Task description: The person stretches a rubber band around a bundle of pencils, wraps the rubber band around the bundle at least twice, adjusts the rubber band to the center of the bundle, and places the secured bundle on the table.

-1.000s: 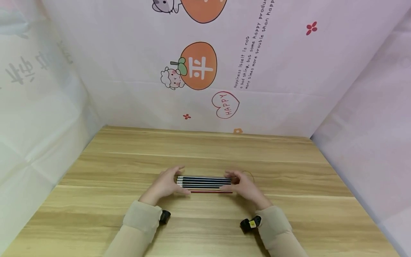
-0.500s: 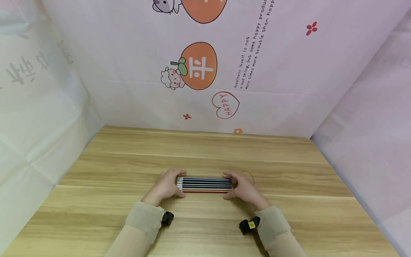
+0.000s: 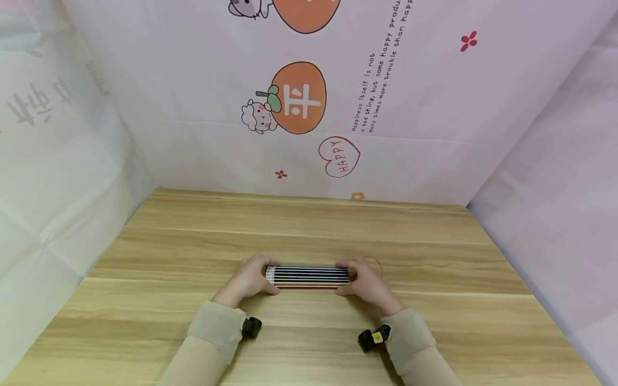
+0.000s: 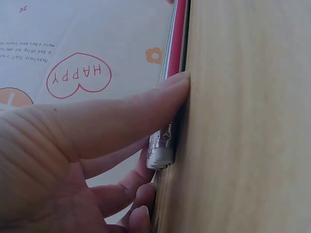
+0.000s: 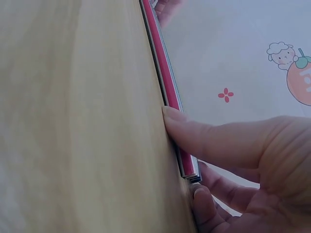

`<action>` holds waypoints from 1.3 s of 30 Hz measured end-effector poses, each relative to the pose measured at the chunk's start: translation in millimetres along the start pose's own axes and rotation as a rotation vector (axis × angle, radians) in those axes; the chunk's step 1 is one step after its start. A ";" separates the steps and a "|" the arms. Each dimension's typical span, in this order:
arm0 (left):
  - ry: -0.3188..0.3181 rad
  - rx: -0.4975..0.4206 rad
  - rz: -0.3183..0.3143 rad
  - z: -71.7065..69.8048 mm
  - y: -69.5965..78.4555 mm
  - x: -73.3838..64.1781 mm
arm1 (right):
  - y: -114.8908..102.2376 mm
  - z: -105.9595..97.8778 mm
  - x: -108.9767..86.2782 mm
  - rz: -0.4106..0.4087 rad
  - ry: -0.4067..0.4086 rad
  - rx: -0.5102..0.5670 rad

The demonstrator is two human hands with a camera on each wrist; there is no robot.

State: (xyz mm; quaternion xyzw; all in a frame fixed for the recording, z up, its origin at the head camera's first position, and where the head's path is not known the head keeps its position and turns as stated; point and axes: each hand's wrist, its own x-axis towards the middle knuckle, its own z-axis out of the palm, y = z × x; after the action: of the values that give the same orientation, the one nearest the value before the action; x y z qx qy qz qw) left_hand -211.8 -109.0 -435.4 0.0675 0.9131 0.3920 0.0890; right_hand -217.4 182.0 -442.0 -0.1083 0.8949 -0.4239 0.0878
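Several striped pencils [image 3: 309,275] lie side by side on the wooden table in the head view, dark ones with a red one along the near side. My left hand [image 3: 250,277] grips their left end, thumb on the near side and fingers on the far side. White eraser ends [image 4: 164,156] show below that thumb in the left wrist view. At the other end my right hand [image 3: 365,281] holds the row the same way. Its thumb presses the red pencil [image 5: 165,73] in the right wrist view, close to the blunt ends.
A thin yellowish loop [image 3: 381,265], like a rubber band, lies just beyond my right hand. The wooden table [image 3: 309,225] meets a printed white cloth wall [image 3: 217,161] at the back, with more cloth at both sides.
Both thumbs have drawn in to the near edge of the pencils. The row now lies closer together and more even, the red pencil flush against the dark ones. The last half second shows hardly any movement.
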 end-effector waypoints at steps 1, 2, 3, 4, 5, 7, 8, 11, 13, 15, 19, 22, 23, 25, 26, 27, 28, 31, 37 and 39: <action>-0.003 0.002 -0.005 0.0 -0.1 0.1 | -0.5 0.1 -0.1 0.001 0.003 -0.005; -0.005 0.000 -0.009 -0.3 0.3 0.0 | -1.0 0.3 -0.3 0.002 0.005 -0.008; -0.006 0.001 -0.011 -0.4 0.4 0.2 | -1.2 0.5 -0.4 0.000 0.004 -0.013; -0.006 0.002 -0.013 -0.5 0.6 0.3 | -1.5 0.7 -0.6 -0.004 0.005 -0.020; -0.006 0.004 -0.013 -0.5 0.9 0.5 | -1.7 1.0 -0.7 -0.006 0.005 -0.026; -0.007 0.006 -0.017 0.1 1.3 0.6 | -1.9 1.5 -1.0 -0.010 0.008 -0.034; -0.007 0.004 -0.018 0.3 1.6 0.7 | -1.8 1.7 -1.1 -0.010 0.009 -0.039; -0.009 0.012 -0.014 0.8 1.5 0.9 | -1.8 2.4 -1.4 -0.012 0.012 -0.043; -0.008 0.023 0.001 0.8 1.1 0.9 | -1.7 2.7 -1.4 -0.010 0.015 -0.048; -0.008 0.035 0.011 0.9 0.8 0.9 | -1.5 3.0 -1.3 -0.012 0.016 -0.055; -0.013 0.063 0.027 1.0 0.6 0.2 | -2.2 4.0 -0.8 -0.011 0.023 -0.077; -0.013 0.076 0.032 1.0 0.6 -0.3 | -3.9 4.6 -1.2 -0.003 0.030 -0.090; -0.013 0.082 0.036 1.1 0.5 -0.4 | -4.4 4.8 -1.6 -0.003 0.031 -0.096; -0.012 0.090 0.039 1.5 0.4 -0.4 | -4.8 5.0 -2.2 -0.008 0.031 -0.104; -0.010 0.095 0.039 1.7 0.6 -0.3 | -5.0 4.9 -2.5 -0.009 0.032 -0.105; -0.008 0.099 0.040 1.9 0.9 -0.2 | -5.1 4.7 -2.8 -0.011 0.031 -0.104; -0.008 0.104 0.039 2.4 1.1 -0.5 | -5.2 4.6 -2.9 -0.010 0.029 -0.102; -0.007 0.125 0.045 3.1 2.9 -1.3 | -5.4 4.3 -2.7 -0.002 0.019 -0.094; -0.041 0.165 0.066 5.4 6.0 -4.8 | -6.8 3.1 -3.3 -0.026 -0.009 -0.125; -0.045 0.175 0.067 5.8 6.2 -5.4 | -6.7 3.1 -3.4 -0.029 -0.014 -0.131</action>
State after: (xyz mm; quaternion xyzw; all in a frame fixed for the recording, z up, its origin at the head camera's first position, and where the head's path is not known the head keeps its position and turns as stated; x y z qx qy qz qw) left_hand -205.0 -101.7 -434.2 0.1142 0.9390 0.3117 0.0902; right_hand -212.6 176.5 -438.5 -0.1299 0.9185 -0.3648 0.0804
